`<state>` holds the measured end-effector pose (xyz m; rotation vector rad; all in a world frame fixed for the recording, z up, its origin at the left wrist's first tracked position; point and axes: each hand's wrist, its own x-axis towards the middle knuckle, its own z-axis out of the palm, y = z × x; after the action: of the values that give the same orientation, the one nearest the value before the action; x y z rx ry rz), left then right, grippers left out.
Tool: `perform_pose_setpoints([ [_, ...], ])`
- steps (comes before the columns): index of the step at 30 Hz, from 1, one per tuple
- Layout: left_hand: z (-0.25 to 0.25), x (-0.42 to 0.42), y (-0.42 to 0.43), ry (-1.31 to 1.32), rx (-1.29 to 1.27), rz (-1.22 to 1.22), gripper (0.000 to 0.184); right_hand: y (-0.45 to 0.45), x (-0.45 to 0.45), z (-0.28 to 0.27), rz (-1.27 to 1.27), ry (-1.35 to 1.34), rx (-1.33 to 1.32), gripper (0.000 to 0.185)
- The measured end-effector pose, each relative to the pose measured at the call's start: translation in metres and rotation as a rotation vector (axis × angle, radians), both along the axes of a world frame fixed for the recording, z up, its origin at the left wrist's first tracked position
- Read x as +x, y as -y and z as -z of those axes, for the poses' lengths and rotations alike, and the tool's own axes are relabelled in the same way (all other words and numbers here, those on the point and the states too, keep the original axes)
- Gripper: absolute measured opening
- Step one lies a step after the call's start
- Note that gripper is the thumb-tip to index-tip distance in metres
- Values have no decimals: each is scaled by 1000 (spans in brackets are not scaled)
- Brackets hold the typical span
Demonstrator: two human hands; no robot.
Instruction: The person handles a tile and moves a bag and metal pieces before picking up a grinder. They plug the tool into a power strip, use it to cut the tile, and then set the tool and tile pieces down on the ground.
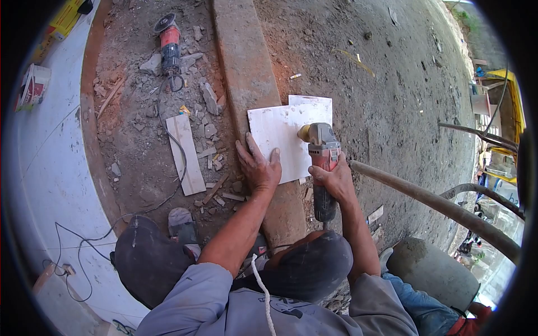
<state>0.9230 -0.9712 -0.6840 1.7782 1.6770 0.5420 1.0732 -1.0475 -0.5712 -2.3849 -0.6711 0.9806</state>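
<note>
My right hand (336,178) is wrapped around the body of a red and black angle grinder (323,162). A brass-coloured round bit (304,133) on the grinder's head meets the face of a white tile (274,131), or sits just over it; I cannot tell which. Spread flat, my left hand (260,165) presses on the tile's near left part. The tile lies across a concrete curb (246,61), and a second white tile (314,101) shows from under its far right edge.
A second red and black grinder (170,45) with a cutting disc lies on the rubble at the far left, its cord (182,159) trailing towards me. Beside the curb lies a tile strip (185,154). A long pole (437,207) and a bucket (431,271) stand at the right.
</note>
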Motion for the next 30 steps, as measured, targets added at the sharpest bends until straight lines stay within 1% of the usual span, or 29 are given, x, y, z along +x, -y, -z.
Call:
perform_pose_setpoints([
  [2, -1, 0, 0, 1, -10, -2, 91, 1, 0, 0, 13, -19, 7, 65],
  [4, -1, -1, 0, 18, -6, 1, 91, 1, 0, 0, -17, 36, 8, 65],
  [8, -1, 0, 0, 21, -10, 0, 91, 0, 0, 0, -6, 12, 5, 66],
  [10, -1, 0, 0, 14, 1, 3, 91, -2, -2, -4, 18, -21, 5, 73],
  [13, -1, -1, 0, 17, 7, 8, 91, -3, -3, -6, 15, -22, 4, 73],
  [14, -1, -1, 0, 17, 6, 8, 91, -2, -2, -4, 15, -22, 4, 73],
  [16, -2, -1, 0, 19, -5, 7, 91, 0, 0, 1, 1, -4, -8, 67],
  [22, -3, -1, 0, 2, -9, 8, 91, -5, -4, -11, -8, 17, -40, 69],
  [30, -3, -1, -1, 2, -3, 10, 91, -2, -2, -3, -12, 14, -26, 68],
])
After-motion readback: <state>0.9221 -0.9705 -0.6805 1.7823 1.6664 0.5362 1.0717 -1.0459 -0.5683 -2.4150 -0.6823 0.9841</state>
